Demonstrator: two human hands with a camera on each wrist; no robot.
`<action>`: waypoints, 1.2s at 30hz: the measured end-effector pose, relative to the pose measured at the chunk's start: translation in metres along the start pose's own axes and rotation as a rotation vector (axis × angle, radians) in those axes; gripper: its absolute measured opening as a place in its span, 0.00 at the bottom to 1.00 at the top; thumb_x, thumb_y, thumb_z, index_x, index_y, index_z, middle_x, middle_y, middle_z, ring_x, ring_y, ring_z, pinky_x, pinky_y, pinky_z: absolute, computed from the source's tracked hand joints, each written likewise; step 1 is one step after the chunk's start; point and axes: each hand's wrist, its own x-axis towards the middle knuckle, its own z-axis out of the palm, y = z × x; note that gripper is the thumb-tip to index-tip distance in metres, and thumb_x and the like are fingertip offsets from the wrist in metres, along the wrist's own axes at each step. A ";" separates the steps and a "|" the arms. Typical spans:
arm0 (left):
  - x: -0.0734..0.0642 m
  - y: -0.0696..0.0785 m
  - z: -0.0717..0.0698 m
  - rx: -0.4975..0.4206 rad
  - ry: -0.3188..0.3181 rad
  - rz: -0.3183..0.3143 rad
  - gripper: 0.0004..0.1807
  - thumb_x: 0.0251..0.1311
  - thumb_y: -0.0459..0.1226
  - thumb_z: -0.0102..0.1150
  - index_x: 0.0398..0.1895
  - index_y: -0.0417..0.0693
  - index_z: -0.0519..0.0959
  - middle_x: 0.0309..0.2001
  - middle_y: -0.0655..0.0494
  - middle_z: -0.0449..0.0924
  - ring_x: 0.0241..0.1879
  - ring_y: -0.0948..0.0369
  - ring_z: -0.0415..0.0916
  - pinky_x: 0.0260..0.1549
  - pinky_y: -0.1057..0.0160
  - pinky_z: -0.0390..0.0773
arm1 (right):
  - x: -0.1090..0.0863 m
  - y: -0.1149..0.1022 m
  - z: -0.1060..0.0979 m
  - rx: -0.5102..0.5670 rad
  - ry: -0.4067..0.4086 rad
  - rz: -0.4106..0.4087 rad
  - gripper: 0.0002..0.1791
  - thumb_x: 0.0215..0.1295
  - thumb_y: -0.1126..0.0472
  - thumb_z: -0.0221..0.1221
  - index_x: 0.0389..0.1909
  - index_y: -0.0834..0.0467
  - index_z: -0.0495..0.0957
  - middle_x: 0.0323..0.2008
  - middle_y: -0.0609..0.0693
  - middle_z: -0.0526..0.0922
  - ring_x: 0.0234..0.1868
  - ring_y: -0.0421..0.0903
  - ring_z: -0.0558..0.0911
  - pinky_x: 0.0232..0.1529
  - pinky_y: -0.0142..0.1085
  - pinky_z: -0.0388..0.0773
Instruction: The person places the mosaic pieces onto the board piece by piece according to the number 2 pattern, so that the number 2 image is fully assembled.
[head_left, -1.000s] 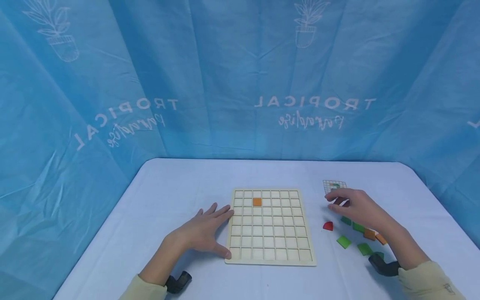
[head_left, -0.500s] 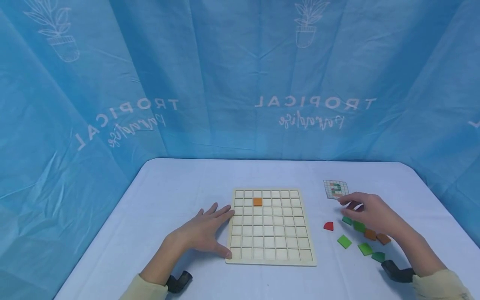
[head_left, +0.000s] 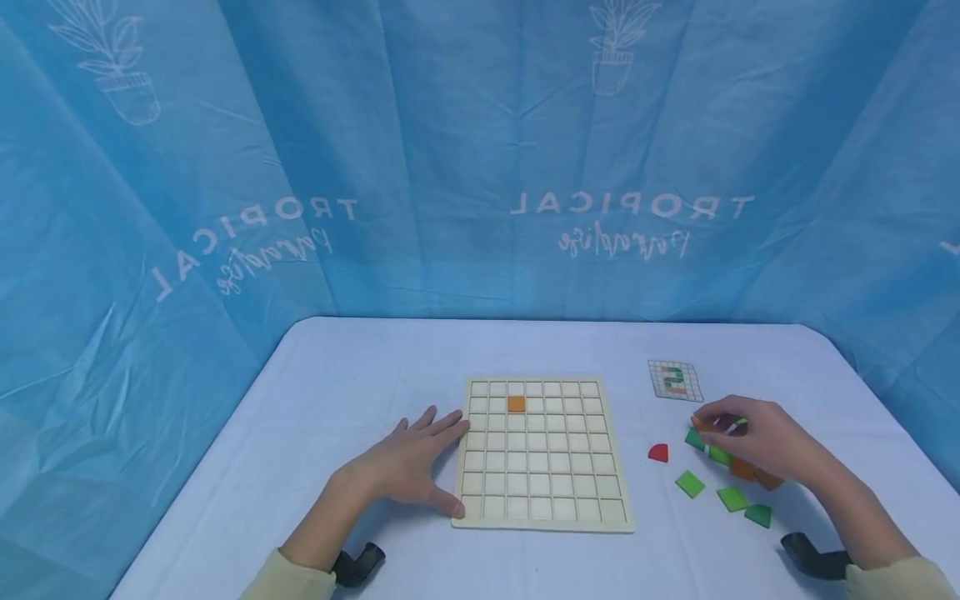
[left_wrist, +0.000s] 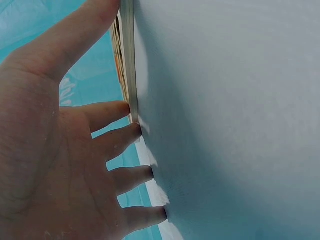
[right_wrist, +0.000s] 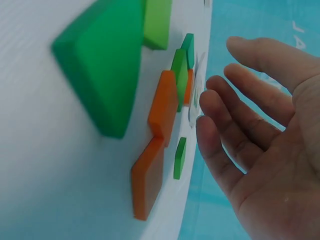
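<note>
A pale wooden grid board (head_left: 553, 485) lies on the table with one orange square tile (head_left: 516, 404) in an upper cell. My left hand (head_left: 408, 462) rests with spread fingers along its left side, thumb and index finger at the edge. Over at the right, my right hand (head_left: 750, 433) hovers just above the loose tiles, fingers loosely bent. Beside its fingertips in the head view shows an orange tile (head_left: 698, 422). The right wrist view shows the thumb (right_wrist: 265, 57) apart from the fingers and nothing held. Under the hand a green tile (head_left: 740, 423) is partly hidden.
A small printed pattern card (head_left: 675, 380) lies behind the tiles. Nearest the board is a red quarter-round tile (head_left: 658, 452). Light green tiles (head_left: 690, 484), a dark green tile (head_left: 758, 516) and brownish-orange tiles (head_left: 768, 479) lie around. A blue curtain (head_left: 480, 167) hangs behind the table.
My right hand has moved right and toward me, from in front of the card to over the tiles, uncovering the card. The left hand and board stay put.
</note>
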 end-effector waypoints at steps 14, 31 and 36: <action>-0.003 0.001 -0.001 0.008 0.010 0.023 0.66 0.29 0.75 0.64 0.75 0.58 0.56 0.75 0.59 0.48 0.73 0.46 0.38 0.65 0.37 0.43 | -0.005 0.011 0.004 -0.018 -0.061 0.037 0.28 0.48 0.47 0.72 0.50 0.56 0.82 0.44 0.50 0.80 0.43 0.49 0.77 0.41 0.45 0.80; -0.004 0.001 0.000 0.015 0.009 0.017 0.65 0.29 0.74 0.65 0.75 0.58 0.56 0.75 0.59 0.48 0.73 0.47 0.38 0.66 0.38 0.43 | -0.006 0.020 0.006 -0.039 -0.087 0.010 0.20 0.48 0.52 0.73 0.43 0.54 0.84 0.39 0.46 0.78 0.41 0.48 0.76 0.43 0.48 0.78; -0.003 0.002 -0.001 0.007 0.005 0.016 0.65 0.30 0.74 0.65 0.75 0.57 0.56 0.75 0.58 0.48 0.73 0.46 0.38 0.65 0.37 0.43 | -0.007 0.017 0.005 -0.029 -0.097 0.026 0.19 0.49 0.52 0.72 0.42 0.54 0.84 0.38 0.46 0.78 0.40 0.48 0.75 0.42 0.46 0.76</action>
